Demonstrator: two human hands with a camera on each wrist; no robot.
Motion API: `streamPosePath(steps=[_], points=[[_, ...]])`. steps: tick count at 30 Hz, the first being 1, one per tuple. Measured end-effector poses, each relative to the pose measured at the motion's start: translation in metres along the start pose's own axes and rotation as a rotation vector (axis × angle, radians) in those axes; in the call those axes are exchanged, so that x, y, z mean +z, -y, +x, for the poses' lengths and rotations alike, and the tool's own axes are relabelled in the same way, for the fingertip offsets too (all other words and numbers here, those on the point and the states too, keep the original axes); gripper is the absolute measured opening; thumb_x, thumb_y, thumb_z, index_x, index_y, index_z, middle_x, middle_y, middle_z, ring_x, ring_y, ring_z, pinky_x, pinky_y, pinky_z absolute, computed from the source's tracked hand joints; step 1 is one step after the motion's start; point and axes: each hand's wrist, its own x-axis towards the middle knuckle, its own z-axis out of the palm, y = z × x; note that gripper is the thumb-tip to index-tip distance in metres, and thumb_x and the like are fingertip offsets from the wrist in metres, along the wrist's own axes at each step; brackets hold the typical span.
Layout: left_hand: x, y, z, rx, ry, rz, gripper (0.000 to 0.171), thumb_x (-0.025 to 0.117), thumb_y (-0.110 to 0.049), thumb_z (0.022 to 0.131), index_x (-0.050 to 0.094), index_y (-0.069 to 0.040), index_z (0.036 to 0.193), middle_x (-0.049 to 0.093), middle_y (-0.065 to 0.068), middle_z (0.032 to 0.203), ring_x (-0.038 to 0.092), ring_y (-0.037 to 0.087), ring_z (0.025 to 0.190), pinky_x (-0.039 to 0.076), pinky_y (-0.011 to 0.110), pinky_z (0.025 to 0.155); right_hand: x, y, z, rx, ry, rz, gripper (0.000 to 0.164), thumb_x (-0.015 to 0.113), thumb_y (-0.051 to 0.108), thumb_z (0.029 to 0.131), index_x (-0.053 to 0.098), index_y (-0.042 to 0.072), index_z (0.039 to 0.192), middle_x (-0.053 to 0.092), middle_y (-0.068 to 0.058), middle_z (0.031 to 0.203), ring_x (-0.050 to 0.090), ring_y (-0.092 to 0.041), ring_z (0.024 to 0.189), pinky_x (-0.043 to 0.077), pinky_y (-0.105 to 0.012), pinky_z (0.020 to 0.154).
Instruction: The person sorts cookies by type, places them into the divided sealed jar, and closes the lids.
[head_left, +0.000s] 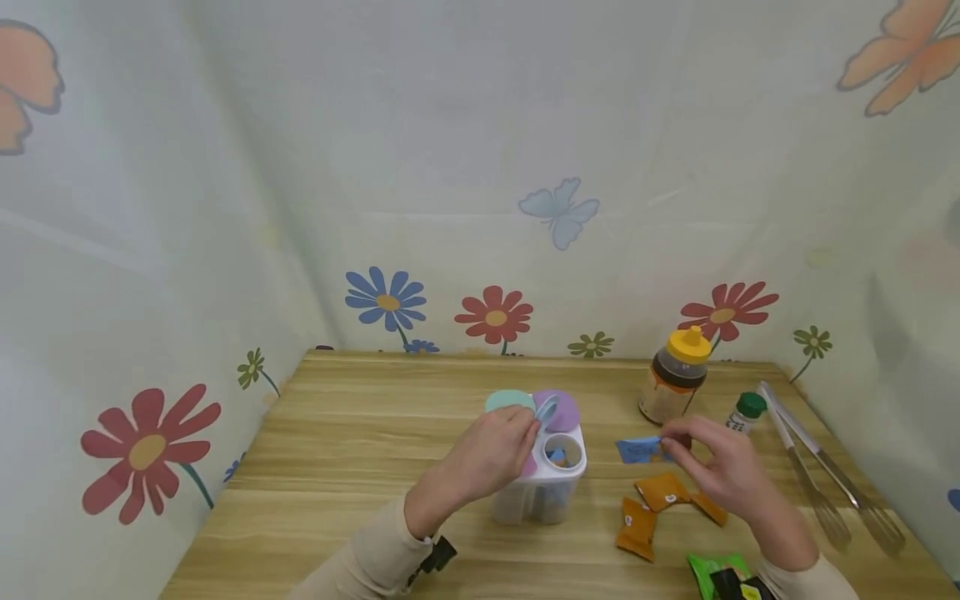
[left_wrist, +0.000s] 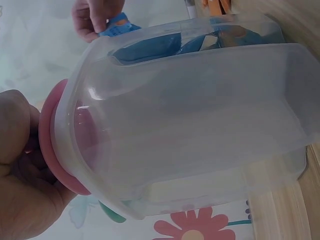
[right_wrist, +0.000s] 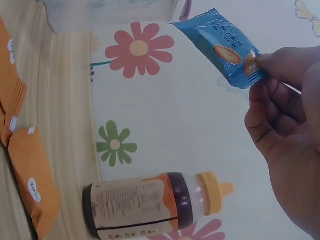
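A clear plastic storage container with a white top and round colored lids stands on the table. One of its round openings is uncovered, and blue packets lie in that compartment. With my left hand I pinch a light blue lid, held tilted up above the container's top. In the left wrist view this hand is behind the pink lid and its fingertips are hidden. My right hand pinches a blue snack packet by one end, in the air to the right of the container.
Several orange packets lie right of the container, with a green packet nearer me. Behind my right hand stand a yellow-capped bottle and a green-capped jar. Metal tongs lie along the table's right edge.
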Motion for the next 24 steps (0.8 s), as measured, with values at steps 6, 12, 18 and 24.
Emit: streamPosePath(steps=[6, 12, 18, 24], points=[[0.001, 0.001, -0.001, -0.008, -0.008, -0.010, 0.017, 0.054, -0.019, 0.099, 0.054, -0.012, 0.084, 0.045, -0.006, 0.071, 0.041, 0.007, 0.063, 0.034, 0.013, 0.053, 0.005, 0.001, 0.009, -0.052, -0.011, 0.060, 0.016, 0.073, -0.002, 0.082, 0.068, 0.009, 0.093, 0.066, 0.001, 0.084, 0.057, -0.001, 0.071, 0.046, -0.011, 0.064], [0.002, 0.002, -0.003, -0.008, -0.024, -0.021, 0.016, 0.054, -0.019, 0.099, 0.055, -0.012, 0.085, 0.046, -0.006, 0.072, 0.042, 0.007, 0.064, 0.036, 0.013, 0.054, 0.007, 0.008, 0.021, -0.091, -0.029, 0.096, 0.025, 0.074, -0.011, 0.074, 0.068, 0.005, 0.091, 0.065, -0.001, 0.081, 0.053, -0.002, 0.066, 0.043, -0.012, 0.061], [0.002, 0.002, -0.002, -0.001, -0.019, -0.018, 0.016, 0.054, -0.018, 0.099, 0.055, -0.012, 0.085, 0.045, -0.006, 0.071, 0.042, 0.006, 0.063, 0.035, 0.013, 0.054, 0.010, 0.005, 0.021, -0.093, -0.036, 0.111, 0.005, 0.070, 0.007, 0.088, 0.068, 0.006, 0.092, 0.067, -0.004, 0.083, 0.055, -0.003, 0.069, 0.044, -0.013, 0.061], [0.002, 0.002, -0.001, -0.002, -0.010, -0.020, 0.016, 0.055, -0.019, 0.099, 0.054, -0.012, 0.085, 0.045, -0.007, 0.071, 0.041, 0.006, 0.062, 0.034, 0.012, 0.052, 0.011, 0.009, 0.024, -0.086, -0.034, 0.134, 0.010, 0.071, 0.001, 0.086, 0.068, 0.006, 0.094, 0.067, -0.004, 0.085, 0.058, -0.005, 0.073, 0.047, -0.013, 0.066]])
